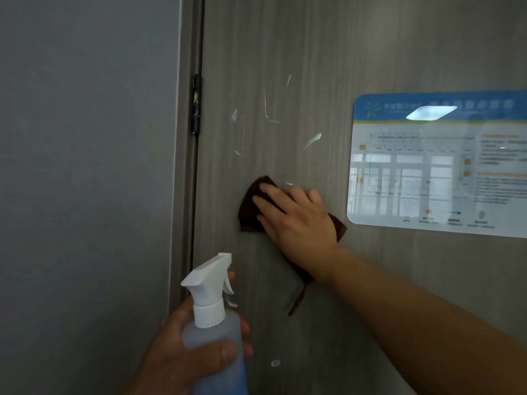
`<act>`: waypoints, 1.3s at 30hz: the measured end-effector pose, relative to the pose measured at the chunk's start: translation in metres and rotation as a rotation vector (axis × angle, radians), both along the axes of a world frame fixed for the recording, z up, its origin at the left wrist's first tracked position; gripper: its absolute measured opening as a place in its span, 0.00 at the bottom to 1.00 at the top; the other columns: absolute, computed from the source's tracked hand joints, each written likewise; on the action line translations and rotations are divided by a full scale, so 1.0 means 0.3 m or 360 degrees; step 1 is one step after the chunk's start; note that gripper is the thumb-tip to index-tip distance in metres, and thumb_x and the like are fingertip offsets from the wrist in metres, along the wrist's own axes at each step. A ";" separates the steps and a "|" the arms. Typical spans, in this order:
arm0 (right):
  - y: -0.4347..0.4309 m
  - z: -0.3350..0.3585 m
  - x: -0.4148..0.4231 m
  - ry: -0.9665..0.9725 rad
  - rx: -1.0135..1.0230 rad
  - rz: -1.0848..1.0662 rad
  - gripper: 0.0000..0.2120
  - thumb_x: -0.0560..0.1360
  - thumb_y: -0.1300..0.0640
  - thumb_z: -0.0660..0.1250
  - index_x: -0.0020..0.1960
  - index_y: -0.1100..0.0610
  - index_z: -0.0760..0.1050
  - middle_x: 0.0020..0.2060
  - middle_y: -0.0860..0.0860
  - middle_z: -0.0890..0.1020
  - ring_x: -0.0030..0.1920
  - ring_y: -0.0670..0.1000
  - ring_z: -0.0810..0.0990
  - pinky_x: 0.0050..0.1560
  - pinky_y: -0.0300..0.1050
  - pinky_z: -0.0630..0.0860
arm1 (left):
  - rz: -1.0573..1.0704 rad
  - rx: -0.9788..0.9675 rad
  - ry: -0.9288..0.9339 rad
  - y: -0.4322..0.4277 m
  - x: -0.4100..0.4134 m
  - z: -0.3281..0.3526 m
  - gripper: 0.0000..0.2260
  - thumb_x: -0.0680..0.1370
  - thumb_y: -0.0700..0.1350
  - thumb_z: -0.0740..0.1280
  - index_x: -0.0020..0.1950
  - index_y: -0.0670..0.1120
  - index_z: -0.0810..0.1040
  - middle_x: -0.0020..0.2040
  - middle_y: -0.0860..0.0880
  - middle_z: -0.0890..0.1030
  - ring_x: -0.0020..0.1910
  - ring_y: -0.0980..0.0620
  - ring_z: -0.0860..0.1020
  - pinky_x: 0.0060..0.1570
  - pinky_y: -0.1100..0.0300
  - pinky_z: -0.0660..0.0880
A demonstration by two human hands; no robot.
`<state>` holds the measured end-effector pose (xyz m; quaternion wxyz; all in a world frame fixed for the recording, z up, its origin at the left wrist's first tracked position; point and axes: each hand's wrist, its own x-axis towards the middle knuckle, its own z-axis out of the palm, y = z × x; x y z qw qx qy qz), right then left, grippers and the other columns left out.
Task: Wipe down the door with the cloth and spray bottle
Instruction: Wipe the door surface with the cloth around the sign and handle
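Head view: right hand (293,215) flattened, pressing dark brown cloth (251,208) onto grey wood-grain door (313,52) for wiping; left hand (182,346) gripping translucent white-nozzled spray bottle (212,323) in reserve.

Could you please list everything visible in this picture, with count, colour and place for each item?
door: one, grey-brown wood grain, fills the centre and right
wet streaks: several, whitish, on the door above the cloth
cloth: one, dark brown, pressed flat on the door
sign: one, blue and white, glossy, on the door at right
hinge: one, black, at the door's left edge
wall: one, grey, left
spray bottle: one, white head, bluish body, bottom centre
left hand: holds the spray bottle
right hand: flat on the cloth
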<state>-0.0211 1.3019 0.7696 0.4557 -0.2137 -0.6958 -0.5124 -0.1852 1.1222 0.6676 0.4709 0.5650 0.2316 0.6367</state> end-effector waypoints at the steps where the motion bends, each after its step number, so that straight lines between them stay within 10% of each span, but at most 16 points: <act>1: -0.001 0.025 -0.017 0.0060 0.0004 0.0001 0.16 0.83 0.48 0.63 0.65 0.52 0.81 0.66 0.50 0.80 0.54 0.55 0.79 0.48 0.51 0.68 | 0.0002 -0.0009 -0.0010 0.004 -0.003 0.000 0.37 0.35 0.43 0.86 0.45 0.49 0.87 0.39 0.30 0.83 0.33 0.32 0.82 0.30 0.48 0.81; 9: 0.006 -0.329 0.086 -0.0545 -0.0021 0.0020 0.16 0.81 0.46 0.64 0.65 0.51 0.80 0.65 0.52 0.80 0.51 0.55 0.80 0.47 0.51 0.68 | 0.0043 -0.0033 0.0020 0.011 -0.020 -0.049 0.48 0.38 0.45 0.87 0.58 0.48 0.81 0.39 0.32 0.83 0.34 0.33 0.82 0.34 0.46 0.81; 19: -0.005 0.020 -0.101 0.0067 -0.0053 0.0075 0.17 0.76 0.44 0.68 0.59 0.52 0.83 0.59 0.51 0.82 0.49 0.55 0.78 0.48 0.52 0.68 | 0.0192 -0.0032 0.0132 -0.026 -0.060 -0.064 0.50 0.39 0.48 0.87 0.60 0.43 0.75 0.42 0.32 0.83 0.38 0.32 0.83 0.36 0.50 0.81; 26: -0.004 -0.356 -0.018 -0.0572 -0.0083 0.0147 0.14 0.79 0.46 0.67 0.60 0.51 0.82 0.61 0.50 0.82 0.48 0.54 0.79 0.46 0.50 0.68 | 0.0297 -0.0128 0.0034 -0.046 -0.093 -0.137 0.52 0.39 0.47 0.86 0.61 0.37 0.74 0.41 0.29 0.82 0.35 0.31 0.81 0.36 0.46 0.81; 34: 0.004 0.077 -0.157 0.0118 -0.0015 0.0071 0.15 0.77 0.47 0.68 0.60 0.51 0.83 0.60 0.50 0.82 0.49 0.57 0.78 0.48 0.53 0.68 | 0.0391 -0.0079 0.0068 -0.037 -0.108 -0.154 0.49 0.47 0.49 0.86 0.65 0.41 0.73 0.42 0.32 0.82 0.37 0.31 0.81 0.41 0.43 0.79; 39: 0.012 -0.338 -0.138 -0.0606 -0.0154 0.0217 0.14 0.74 0.49 0.71 0.58 0.50 0.84 0.60 0.52 0.82 0.49 0.56 0.79 0.49 0.51 0.63 | 0.0342 -0.0048 0.0074 -0.048 -0.087 -0.164 0.41 0.52 0.48 0.85 0.64 0.49 0.77 0.43 0.30 0.81 0.38 0.33 0.81 0.40 0.48 0.78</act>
